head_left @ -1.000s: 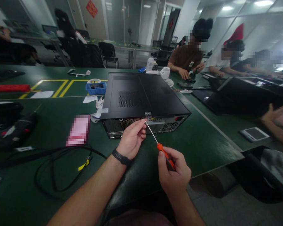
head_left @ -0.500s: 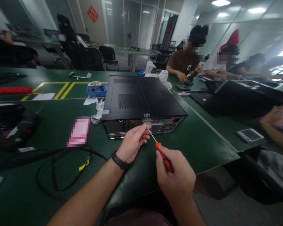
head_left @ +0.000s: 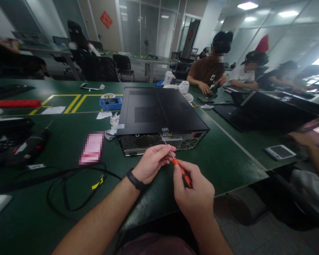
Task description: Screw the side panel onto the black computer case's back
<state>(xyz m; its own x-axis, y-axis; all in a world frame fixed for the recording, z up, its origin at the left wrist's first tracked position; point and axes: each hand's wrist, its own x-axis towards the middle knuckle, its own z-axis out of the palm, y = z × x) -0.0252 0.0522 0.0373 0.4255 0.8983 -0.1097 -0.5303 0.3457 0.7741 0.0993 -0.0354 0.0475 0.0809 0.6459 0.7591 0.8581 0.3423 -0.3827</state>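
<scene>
A black computer case [head_left: 172, 106] lies flat on the green table, its rear panel with fan grille facing me. My right hand [head_left: 195, 186] grips the orange and black handle of a screwdriver [head_left: 185, 174]. The thin shaft points up and left, and its tip reaches the top edge of the rear panel, near a small checkered label [head_left: 165, 129]. My left hand [head_left: 155, 161], with a black wristband, pinches the shaft partway along between thumb and fingers. Whether the tip sits in a screw is too small to tell.
Left of the case are a blue bin [head_left: 111, 103], crumpled white gloves [head_left: 113, 126], a pink packet [head_left: 92, 147], black cables [head_left: 65, 191] and a power drill [head_left: 32, 145]. On the right lie a white device [head_left: 280, 152] and a large black panel [head_left: 271, 109]. Co-workers sit across and to the right.
My left hand has slid back along the shaft, closer to the handle. My right hand has shifted slightly left. The tip stays at the same spot on the case.
</scene>
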